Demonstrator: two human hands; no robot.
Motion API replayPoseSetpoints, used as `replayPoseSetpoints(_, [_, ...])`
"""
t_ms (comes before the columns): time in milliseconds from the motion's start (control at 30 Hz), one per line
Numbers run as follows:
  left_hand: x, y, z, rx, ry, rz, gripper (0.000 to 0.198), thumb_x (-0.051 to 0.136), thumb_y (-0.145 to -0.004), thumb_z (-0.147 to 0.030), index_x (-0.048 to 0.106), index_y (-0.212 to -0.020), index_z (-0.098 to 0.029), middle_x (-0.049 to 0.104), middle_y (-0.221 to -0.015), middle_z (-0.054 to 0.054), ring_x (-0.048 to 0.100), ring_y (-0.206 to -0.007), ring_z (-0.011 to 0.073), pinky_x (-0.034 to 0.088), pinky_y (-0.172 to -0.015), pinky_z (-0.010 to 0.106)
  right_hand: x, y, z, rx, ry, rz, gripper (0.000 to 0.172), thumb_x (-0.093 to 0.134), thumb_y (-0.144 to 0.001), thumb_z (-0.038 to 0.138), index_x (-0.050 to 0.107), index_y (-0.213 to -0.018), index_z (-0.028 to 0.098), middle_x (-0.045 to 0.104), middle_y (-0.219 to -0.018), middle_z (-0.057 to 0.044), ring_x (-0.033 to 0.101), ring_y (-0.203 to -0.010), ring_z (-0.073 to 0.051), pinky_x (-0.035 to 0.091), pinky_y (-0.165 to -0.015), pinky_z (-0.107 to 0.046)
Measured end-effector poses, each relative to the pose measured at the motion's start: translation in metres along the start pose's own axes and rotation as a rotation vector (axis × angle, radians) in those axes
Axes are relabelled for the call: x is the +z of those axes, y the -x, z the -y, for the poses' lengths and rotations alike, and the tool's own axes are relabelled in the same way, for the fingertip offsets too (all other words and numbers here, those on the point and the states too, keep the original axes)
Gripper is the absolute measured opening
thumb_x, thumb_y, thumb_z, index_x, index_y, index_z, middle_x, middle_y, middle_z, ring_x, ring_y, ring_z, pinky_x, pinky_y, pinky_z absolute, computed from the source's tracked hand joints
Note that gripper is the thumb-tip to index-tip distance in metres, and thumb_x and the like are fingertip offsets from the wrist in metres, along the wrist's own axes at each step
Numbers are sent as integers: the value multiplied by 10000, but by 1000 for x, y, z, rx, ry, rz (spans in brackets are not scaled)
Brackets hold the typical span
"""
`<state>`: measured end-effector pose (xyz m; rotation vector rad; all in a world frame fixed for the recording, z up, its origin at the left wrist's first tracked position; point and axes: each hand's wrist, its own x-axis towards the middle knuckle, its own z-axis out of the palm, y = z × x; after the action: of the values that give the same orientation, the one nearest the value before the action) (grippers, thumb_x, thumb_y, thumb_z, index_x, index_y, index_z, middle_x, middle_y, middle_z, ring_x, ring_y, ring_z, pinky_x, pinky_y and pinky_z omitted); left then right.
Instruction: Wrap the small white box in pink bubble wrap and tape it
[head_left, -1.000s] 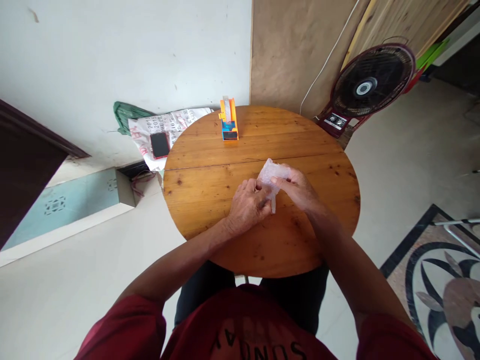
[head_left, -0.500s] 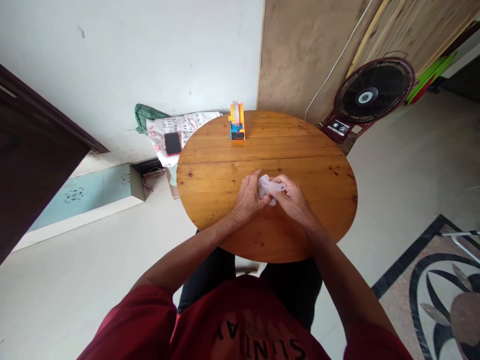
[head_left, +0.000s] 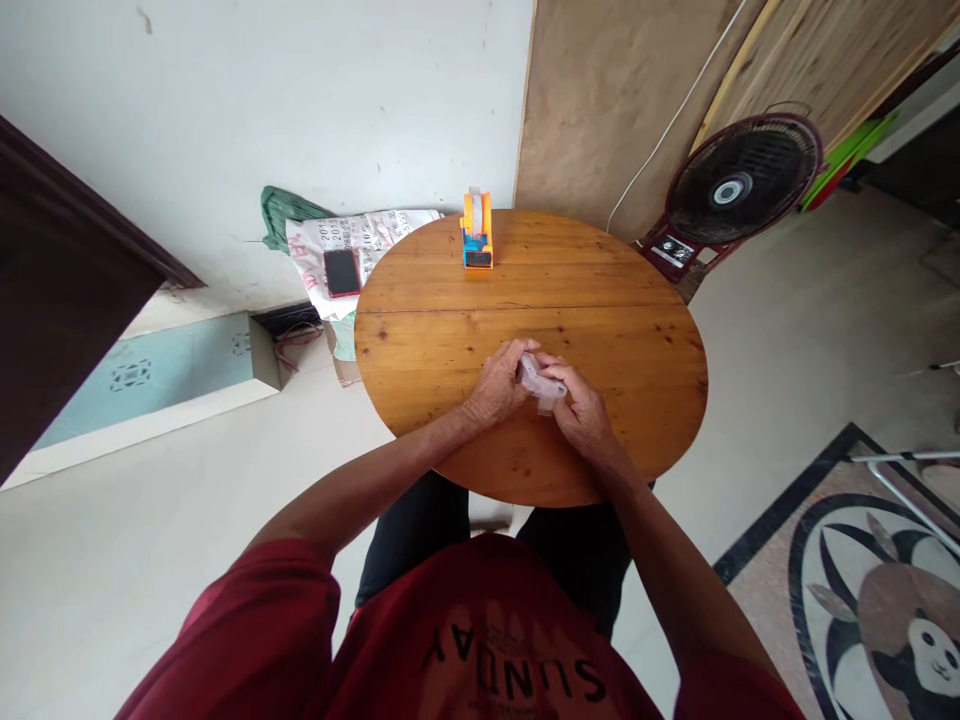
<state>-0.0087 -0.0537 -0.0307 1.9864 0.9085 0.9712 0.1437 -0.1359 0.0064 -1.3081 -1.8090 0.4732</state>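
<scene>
Between my two hands, above the near middle of the round wooden table, is a translucent whitish piece of plastic. It looks soft and crumpled; its exact kind cannot be made out. My left hand is closed on its left side, fingers curled over the top. From the right, my right hand grips the same piece with thumb and fingers bent around it. Part of the plastic is covered by the fingers, and a flap hangs below. An orange and blue tape dispenser stands at the table's far edge.
Left of the table, a dark phone with a red edge lies on a white printed sack. A green bag rests against the wall. A dark red fan stands beyond the table's right side. A pale blue box-like ledge is at left.
The plastic has turned and bunched between my hands, its flap now pointing more downward. My right fingers have shifted their grip. The whole view has tilted slightly.
</scene>
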Motion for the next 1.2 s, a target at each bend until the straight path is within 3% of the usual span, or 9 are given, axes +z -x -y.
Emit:
replayPoseSetpoints(100, [-2, 2, -1, 54, -24, -35, 408, 669, -843, -238, 549, -1231, -198, 640, -1174, 98, 629, -1021, 198, 514, -906, 334, -1, 6, -2, 1, 25, 2, 329, 440, -903, 164, 593, -1175, 267, 618, -1411, -90, 538, -1351, -237, 383, -1167, -492])
replayPoseSetpoints(333, [-7, 4, -8, 146, -67, -45, 170, 602, -873, -253, 583, -1021, -170, 617, -1078, 109, 602, -993, 196, 516, -881, 325, 0, 10, -1, -30, 78, -34, 286, 417, -993, 274, 633, -1179, 245, 624, -1385, -120, 555, -1332, -249, 418, -1146, -489])
replayPoseSetpoints(500, [-20, 0, -6, 218, 10, 41, 78, 577, -875, -260, 583, -901, -186, 643, -981, 94, 623, -921, 196, 529, -833, 333, 0, 12, -2, -18, 139, -15, 297, 426, -1008, 313, 655, -1191, 265, 633, -1377, -100, 558, -1335, -250, 426, -1149, -489])
replayPoseSetpoints(667, [-44, 6, -1, 348, 23, 220, 335, 647, -842, -270, 588, -1162, -190, 600, -1321, 173, 551, -1310, 257, 488, -1047, 423, -2, 14, -4, -90, 144, 9, 295, 419, -1002, 270, 653, -1180, 255, 644, -1360, -121, 539, -1364, -250, 436, -1154, -506])
replayPoseSetpoints(800, [-52, 5, 2, 402, -115, 295, 435, 683, -829, -269, 576, -1242, -181, 459, -1520, 208, 450, -1434, 294, 409, -1149, 497, -4, 16, -5, -97, 202, 61, 303, 488, -969, 251, 616, -1243, 261, 613, -1408, -119, 475, -1422, -261, 415, -1175, -528])
replayPoseSetpoints(933, [-46, -2, 4, 370, -101, 341, 331, 630, -852, -172, 576, -1179, -184, 538, -1456, 180, 466, -1425, 267, 440, -1128, 465, -4, 19, -11, -98, 243, 106, 355, 499, -954, 221, 582, -1297, 256, 574, -1458, -118, 431, -1455, -270, 390, -1190, -552])
replayPoseSetpoints(1067, [-40, -3, 1, 288, 5, 294, 367, 614, -789, -107, 565, -1146, -175, 622, -1308, 149, 638, -1170, 226, 538, -950, 373, -7, 16, -12, -106, 206, 117, 349, 526, -936, 198, 595, -1273, 254, 581, -1451, -115, 439, -1450, -265, 388, -1191, -531])
replayPoseSetpoints(1200, [-34, -8, -9, -1, 82, 176, 244, 669, -791, -232, 611, -1018, -166, 691, -966, 59, 658, -853, 178, 532, -764, 303, -16, -5, -16, 35, 60, 85, 386, 636, -874, 257, 613, -1259, 264, 651, -1362, -97, 579, -1312, -287, 447, -1123, -512])
